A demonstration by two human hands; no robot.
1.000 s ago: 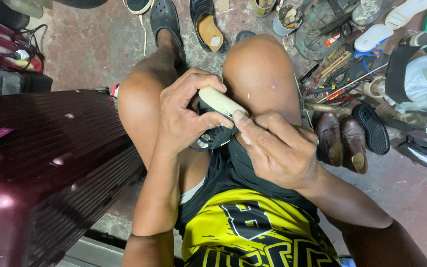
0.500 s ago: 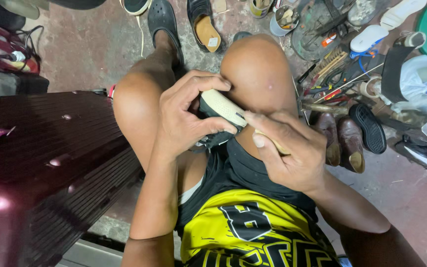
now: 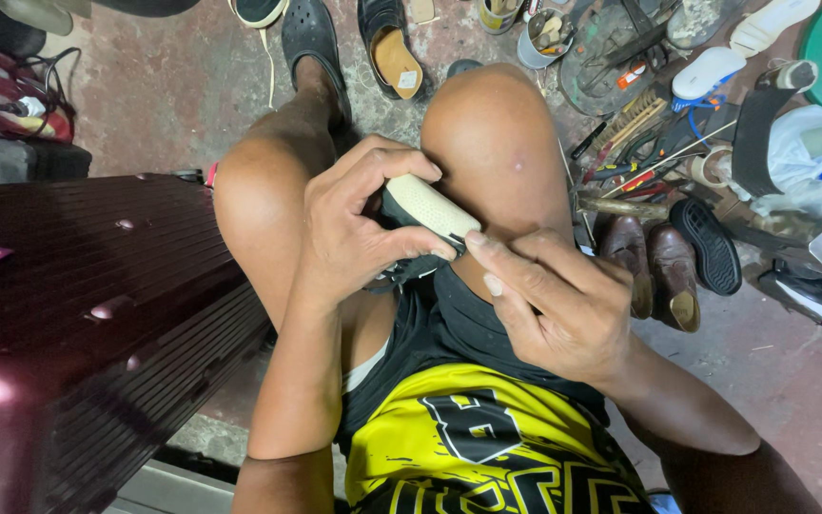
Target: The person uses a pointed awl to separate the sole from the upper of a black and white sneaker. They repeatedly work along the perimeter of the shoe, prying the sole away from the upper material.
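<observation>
A black shoe with a cream, dotted sole [image 3: 430,206] is held between my bare knees, sole up. My left hand [image 3: 354,228] wraps around it, fingers curled over the top and thumb pressed on the sole's near end. My right hand [image 3: 554,300] sits just to the right, with thumb and forefinger pinching at the sole's edge; whether they hold a small tool is hidden. The shoe's black upper shows only under my left palm.
A dark red hard suitcase [image 3: 78,324] fills the left side. Brown leather shoes [image 3: 654,271], a black sole [image 3: 711,243], brushes, tools and tins [image 3: 639,143] litter the concrete floor on the right. Sandals [image 3: 392,48] lie ahead.
My right hand has slid off the sole's top to its near right edge. The shoe has tilted, and more of the cream sole now shows.
</observation>
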